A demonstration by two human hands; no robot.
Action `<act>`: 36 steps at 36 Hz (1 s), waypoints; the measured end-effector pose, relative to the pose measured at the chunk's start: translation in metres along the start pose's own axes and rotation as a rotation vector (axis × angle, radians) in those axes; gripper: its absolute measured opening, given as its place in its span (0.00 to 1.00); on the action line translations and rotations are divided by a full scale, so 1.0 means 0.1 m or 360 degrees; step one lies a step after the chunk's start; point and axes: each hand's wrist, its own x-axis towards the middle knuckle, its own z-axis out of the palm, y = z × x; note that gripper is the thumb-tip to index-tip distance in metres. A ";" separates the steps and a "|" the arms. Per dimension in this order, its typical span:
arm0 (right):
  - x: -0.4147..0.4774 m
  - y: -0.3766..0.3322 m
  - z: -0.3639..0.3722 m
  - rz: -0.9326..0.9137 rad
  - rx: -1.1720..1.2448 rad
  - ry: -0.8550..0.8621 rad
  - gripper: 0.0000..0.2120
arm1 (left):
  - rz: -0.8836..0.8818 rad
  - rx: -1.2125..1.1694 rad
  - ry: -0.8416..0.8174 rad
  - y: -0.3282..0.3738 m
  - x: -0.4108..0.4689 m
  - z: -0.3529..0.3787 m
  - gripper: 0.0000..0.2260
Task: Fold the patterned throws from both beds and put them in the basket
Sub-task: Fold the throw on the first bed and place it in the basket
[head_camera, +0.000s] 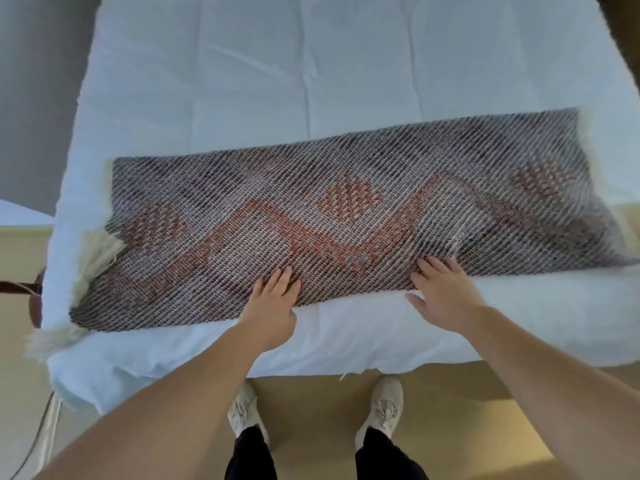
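Note:
A woven throw (pixel 346 216) in grey, white and rust red, with zigzag and diamond motifs and cream fringe at both ends, lies spread flat across the foot of a white bed (pixel 277 81). My left hand (pixel 273 303) rests with straight fingers on the throw's near edge, a little left of centre. My right hand (pixel 441 294) lies flat on the same edge to the right, its fingertips on the weave and its thumb on the sheet. No basket is in view.
The bed's near edge runs just in front of my feet (pixel 311 410) on a tan floor. A pale piece of furniture (pixel 20 244) and a dark round object stand at the left. A cord hangs by the bed's left corner.

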 end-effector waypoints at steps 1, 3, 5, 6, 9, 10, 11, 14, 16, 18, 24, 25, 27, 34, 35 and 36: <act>0.02 0.00 -0.06 -0.0033 0.0010 0.0013 0.28 | -0.0002 -0.0030 0.0014 0.00 0.00 -0.05 0.26; 0.13 -0.02 -0.19 -0.0093 0.0078 0.0073 0.30 | -0.0056 -0.0100 0.0122 -0.01 0.04 -0.18 0.26; 0.30 -0.05 -0.32 -0.0132 0.0139 0.0119 0.29 | -0.0151 -0.0167 0.0241 -0.02 0.16 -0.30 0.26; 0.41 -0.07 -0.38 -0.0146 0.0151 0.0128 0.29 | -0.0190 -0.0190 0.0284 -0.03 0.24 -0.35 0.27; 0.76 -0.15 -0.55 -0.0190 0.0141 0.0143 0.29 | -0.0262 -0.0207 0.0383 -0.03 0.53 -0.50 0.28; 0.89 -0.18 -0.61 -0.0201 0.0140 0.0163 0.29 | -0.0285 -0.0219 0.0417 -0.05 0.66 -0.55 0.29; 1.04 -0.22 -0.67 -0.0205 0.0141 0.0200 0.29 | -0.0314 -0.0232 0.0458 -0.07 0.80 -0.61 0.29; 1.51 -0.36 -0.84 -0.0224 0.0149 0.0381 0.30 | -0.0409 -0.0234 0.0569 -0.20 1.24 -0.77 0.30; 1.81 -0.46 -0.93 -0.0228 0.0167 0.0480 0.30 | -0.0436 -0.0194 0.0611 -0.27 1.51 -0.85 0.30; 2.07 -0.51 -0.98 -0.0201 0.0214 0.0507 0.31 | -0.0450 -0.0187 0.0645 -0.31 1.73 -0.90 0.30; 2.50 -0.06 -0.93 -0.0048 0.0196 0.0536 0.34 | -0.0497 -0.0217 0.0721 -0.12 2.12 -0.95 0.32; 2.52 0.06 -0.91 -0.0030 0.0190 0.0535 0.34 | -0.0494 -0.0231 0.0724 -0.04 2.15 -0.95 0.32; 2.51 0.32 -0.86 0.0024 0.0179 0.0527 0.35 | -0.0439 -0.0259 0.0726 0.17 2.19 -0.96 0.33; 2.35 1.30 -0.64 0.0210 0.0165 0.0495 0.36 | -0.0184 -0.0281 0.0664 1.18 2.28 -0.95 0.34; 2.32 1.45 -0.60 0.0229 0.0166 0.0492 0.36 | -0.0171 -0.0283 0.0654 1.35 2.29 -0.94 0.34; 2.29 1.60 -0.55 0.0242 0.0168 0.0490 0.36 | -0.0157 -0.0297 0.0645 1.51 2.29 -0.94 0.34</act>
